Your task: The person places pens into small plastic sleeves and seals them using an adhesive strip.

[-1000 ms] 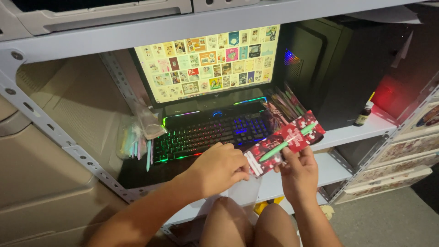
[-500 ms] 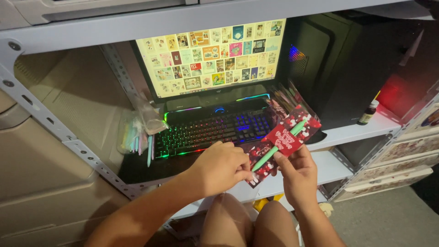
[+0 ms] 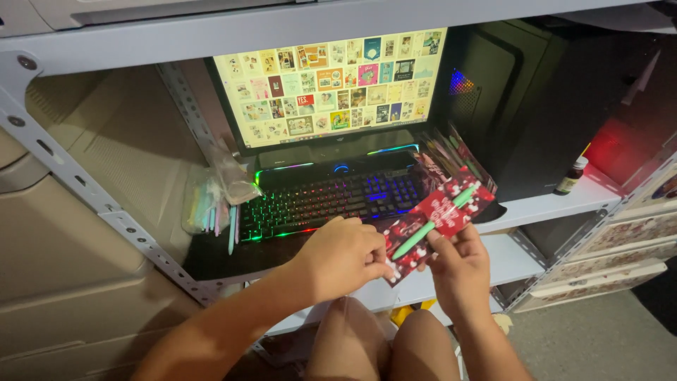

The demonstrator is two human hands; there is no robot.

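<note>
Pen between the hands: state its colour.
Mint green pen, lying across the red patterned packet; the head view shows it.

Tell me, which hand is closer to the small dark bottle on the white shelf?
Right. The right hand is nearer the small dark bottle, which stands up and to its right; the left hand is farther left, by the backlit keyboard.

A: What is sitting on the shelf?
B: 1 backlit keyboard [image 3: 328,203] is glowing below a monitor [image 3: 331,85]. 1 dark computer tower [image 3: 536,106] is standing right, 1 small bottle [image 3: 570,176] beside it.
</note>
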